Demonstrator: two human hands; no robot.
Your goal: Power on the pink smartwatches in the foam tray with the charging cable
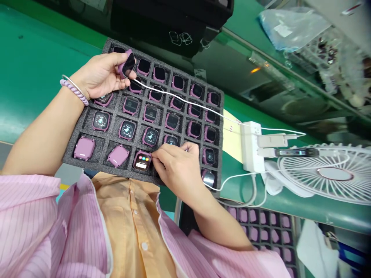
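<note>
Over the compartmented dark-grey foam tray (pixel 102 152), the left hand (pixel 106 73) grips a purple square-cased watch (pixel 128 66); the right hand (pixel 177 164) curls against a lit-screened purple watch (pixel 142 160) in the near row, grip unclear; side-pressing seems underway, calling for a steady touch.

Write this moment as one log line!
Left hand: holding purple smartwatch; Right hand: at lit-screen smartwatch; Foam tray: below both hands; White cable: reaching left hand
</note>
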